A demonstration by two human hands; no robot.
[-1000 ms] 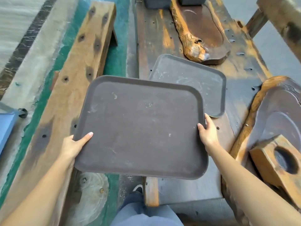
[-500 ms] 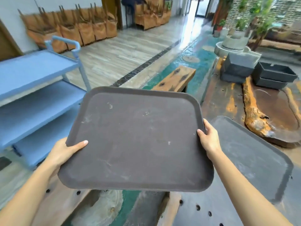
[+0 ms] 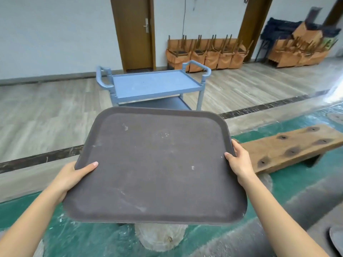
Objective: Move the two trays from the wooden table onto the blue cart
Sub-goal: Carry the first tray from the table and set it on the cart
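Note:
A large dark brown tray (image 3: 157, 164) hangs level in the air in front of me. My left hand (image 3: 74, 175) grips its left edge, thumb on top. My right hand (image 3: 240, 162) grips its right edge the same way. The blue cart (image 3: 156, 84) stands straight ahead beyond the tray's far edge, its top shelf bare, a lower shelf partly hidden by the tray. A sliver of the second tray (image 3: 336, 242) shows at the bottom right corner on the table.
A wooden bench (image 3: 289, 147) with dark holes lies to the right on the green floor. A round stone stump (image 3: 159, 236) sits under the tray. Stacked chairs (image 3: 206, 51) line the back wall beside a brown door (image 3: 135, 32).
My view has swung left from the wooden table to face the cart, with the tray carried along in both hands. The cart now stands centred ahead instead of at the left.

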